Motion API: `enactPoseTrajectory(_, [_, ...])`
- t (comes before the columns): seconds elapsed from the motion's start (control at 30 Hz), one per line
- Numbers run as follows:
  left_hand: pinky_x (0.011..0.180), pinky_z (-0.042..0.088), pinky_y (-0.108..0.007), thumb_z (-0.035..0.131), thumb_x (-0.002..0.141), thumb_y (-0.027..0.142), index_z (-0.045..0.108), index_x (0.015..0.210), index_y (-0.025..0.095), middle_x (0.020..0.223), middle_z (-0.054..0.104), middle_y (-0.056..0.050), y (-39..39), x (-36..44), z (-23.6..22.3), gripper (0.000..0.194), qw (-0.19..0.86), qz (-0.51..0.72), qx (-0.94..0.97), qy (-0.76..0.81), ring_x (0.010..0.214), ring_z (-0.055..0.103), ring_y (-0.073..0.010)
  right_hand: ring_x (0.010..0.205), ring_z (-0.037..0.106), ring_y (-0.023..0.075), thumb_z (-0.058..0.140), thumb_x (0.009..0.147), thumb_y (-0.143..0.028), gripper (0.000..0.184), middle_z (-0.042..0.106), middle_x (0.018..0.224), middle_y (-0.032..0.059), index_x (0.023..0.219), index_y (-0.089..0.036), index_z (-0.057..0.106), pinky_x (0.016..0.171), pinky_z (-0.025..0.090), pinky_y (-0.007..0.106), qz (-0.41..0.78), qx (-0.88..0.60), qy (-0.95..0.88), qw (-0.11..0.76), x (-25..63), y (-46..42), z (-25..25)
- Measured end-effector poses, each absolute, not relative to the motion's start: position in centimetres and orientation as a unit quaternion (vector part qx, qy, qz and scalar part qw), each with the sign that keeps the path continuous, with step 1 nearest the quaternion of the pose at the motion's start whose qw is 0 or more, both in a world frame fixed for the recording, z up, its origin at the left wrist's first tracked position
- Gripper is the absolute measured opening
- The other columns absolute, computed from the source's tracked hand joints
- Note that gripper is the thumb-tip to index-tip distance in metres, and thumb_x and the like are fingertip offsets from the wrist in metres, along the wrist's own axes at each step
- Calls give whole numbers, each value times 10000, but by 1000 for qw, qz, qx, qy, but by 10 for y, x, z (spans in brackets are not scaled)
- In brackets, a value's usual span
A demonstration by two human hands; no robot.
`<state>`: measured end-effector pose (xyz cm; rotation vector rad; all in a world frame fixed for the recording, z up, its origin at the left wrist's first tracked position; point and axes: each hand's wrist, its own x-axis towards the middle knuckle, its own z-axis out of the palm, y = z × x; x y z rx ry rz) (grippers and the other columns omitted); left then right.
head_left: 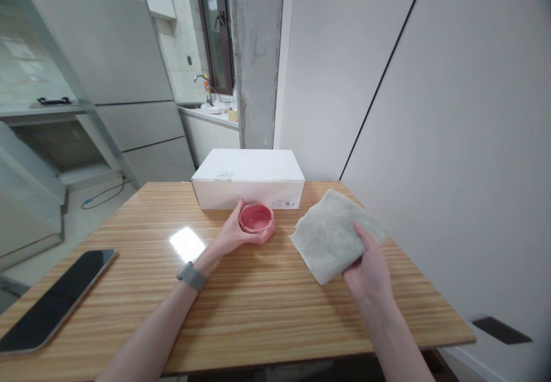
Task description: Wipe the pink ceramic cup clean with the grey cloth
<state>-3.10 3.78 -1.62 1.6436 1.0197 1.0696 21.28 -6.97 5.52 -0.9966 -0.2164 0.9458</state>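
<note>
A small pink bowl with a wavy rim, perhaps an ashtray, (267, 228) is on or just above the wooden table, in front of the white box. My left hand (235, 230) is closed around its left side, thumb and fingers on either side of the wall; a watch with a grey band is on that wrist. My right hand (368, 267) pinches a light grey cloth (329, 236) by its right part, thumb on top and the other fingers underneath. The cloth spreads out flat to the left of that hand, apart from the bowl.
The white cardboard box (247, 194) lies at the table's far edge. On the near left of the wood-grain table (249, 307) rests a black-screened phone or tablet (55, 301). A white wall panel (465, 141) borders the right side. Behind stand grey cabinets (99, 43) and a sink with a faucet (206, 86).
</note>
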Motion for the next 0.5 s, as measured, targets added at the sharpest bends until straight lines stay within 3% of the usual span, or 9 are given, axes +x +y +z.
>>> enactPoseTrajectory(0.13, [1031, 385, -428, 859, 475, 335, 361, 1335, 173, 1273, 562, -134, 36, -23, -16, 1006, 435, 452, 651, 429, 1177, 533, -277, 1133, 574, 241, 587, 825, -419, 401, 686, 1072, 60, 1154, -190, 596, 905, 503, 384, 321, -493, -297, 752, 181, -40, 58])
enactPoseTrajectory(0.2, [1009, 409, -421, 858, 473, 316, 397, 1281, 169, 1232, 583, -129, 34, -18, -14, 942, 423, 474, 636, 439, 1142, 554, -270, 1167, 540, 258, 528, 862, -397, 367, 663, 1125, 88, 1140, -172, 612, 985, 436, 434, 260, -498, -476, 676, 164, -26, 46])
enactPoseTrajectory(0.33, [940, 458, -379, 847, 440, 231, 441, 1187, 170, 1169, 603, -107, 18, -7, -5, 853, 428, 541, 604, 401, 1068, 581, -252, 1321, 374, 249, 458, 856, -248, 416, 539, 1324, 99, 1260, -190, 536, 1123, 217, 510, 149, -365, -765, 510, 140, -15, 13])
enactPoseTrajectory(0.5, [930, 460, -337, 801, 547, 263, 498, 1181, 185, 1151, 624, -72, -4, -6, 15, 706, 576, 521, 528, 344, 1056, 584, -229, 1128, 545, 259, 376, 841, -249, 380, 635, 1123, 66, 1157, -230, 587, 1087, 241, 562, 47, -352, -731, 583, 136, -28, -7])
